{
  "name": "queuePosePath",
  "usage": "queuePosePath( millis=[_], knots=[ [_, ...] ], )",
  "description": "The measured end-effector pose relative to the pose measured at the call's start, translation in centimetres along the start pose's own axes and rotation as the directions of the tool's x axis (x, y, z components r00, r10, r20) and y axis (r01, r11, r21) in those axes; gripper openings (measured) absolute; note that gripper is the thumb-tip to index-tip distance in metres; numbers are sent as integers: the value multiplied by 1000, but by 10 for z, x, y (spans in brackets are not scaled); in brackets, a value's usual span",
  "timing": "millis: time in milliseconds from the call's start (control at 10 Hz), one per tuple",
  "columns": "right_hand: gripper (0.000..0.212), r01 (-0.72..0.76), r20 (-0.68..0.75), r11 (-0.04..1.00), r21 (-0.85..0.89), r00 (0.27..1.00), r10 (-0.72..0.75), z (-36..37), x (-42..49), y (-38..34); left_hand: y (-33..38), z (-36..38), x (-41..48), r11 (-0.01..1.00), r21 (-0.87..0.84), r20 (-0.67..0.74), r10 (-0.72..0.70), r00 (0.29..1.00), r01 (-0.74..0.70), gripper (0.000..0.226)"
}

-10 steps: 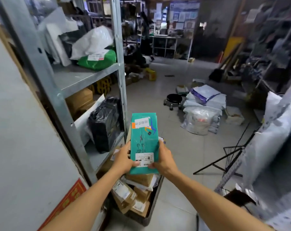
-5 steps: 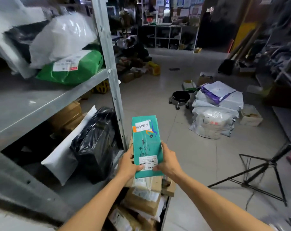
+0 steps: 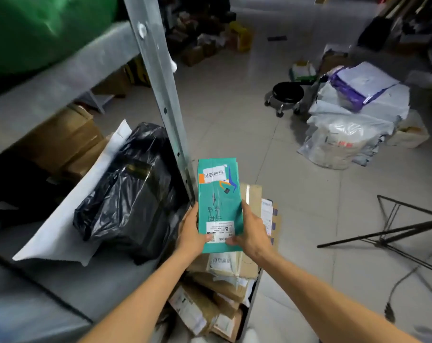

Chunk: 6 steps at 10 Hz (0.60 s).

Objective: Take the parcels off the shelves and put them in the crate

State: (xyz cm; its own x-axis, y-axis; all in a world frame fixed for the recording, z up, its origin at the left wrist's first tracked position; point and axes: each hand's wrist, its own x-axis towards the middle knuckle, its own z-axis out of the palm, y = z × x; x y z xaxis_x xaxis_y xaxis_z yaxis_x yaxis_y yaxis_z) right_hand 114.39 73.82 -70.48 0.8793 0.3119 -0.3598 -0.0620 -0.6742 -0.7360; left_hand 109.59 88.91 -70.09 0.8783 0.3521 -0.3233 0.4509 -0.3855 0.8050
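A flat teal parcel (image 3: 218, 201) with white labels hangs in front of me, long side pointing away. My left hand (image 3: 191, 231) grips its near left edge and my right hand (image 3: 250, 231) grips its near right edge. Directly below it stands the crate (image 3: 253, 297), filled with several brown cardboard parcels (image 3: 210, 303). On the metal shelf (image 3: 68, 276) to the left lie a black plastic-wrapped parcel (image 3: 133, 191), a white flat mailer (image 3: 61, 233) and brown boxes (image 3: 61, 137). A green bagged parcel (image 3: 36, 28) sits on the shelf above.
The shelf's grey upright post (image 3: 160, 78) rises just left of the teal parcel. On the tiled floor to the right are a heap of white and clear bags (image 3: 353, 120), a small black wheeled stool (image 3: 286, 95) and a black tripod (image 3: 395, 231).
The view has tilted down and moved closer to the shelf. Both hands have lowered the teal parcel toward the crate while keeping the same grip.
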Motion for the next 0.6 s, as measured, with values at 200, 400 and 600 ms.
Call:
queuePosePath(
  millis=[200, 400, 600],
  knots=[
    [89, -103, 29, 993, 53, 994, 102, 33, 21, 32, -32, 17, 19, 993, 101, 51, -71, 996, 66, 85],
    [76, -108, 68, 994, -3, 992, 108, 35, 30, 40, -44, 21, 24, 979, 150, 83, -151, 985, 138, 91],
    [63, -80, 135, 981, -178, 985, 105, 19, 28, 28, -24, 14, 20, 902, 401, 79, -204, 976, 156, 92]
  ],
)
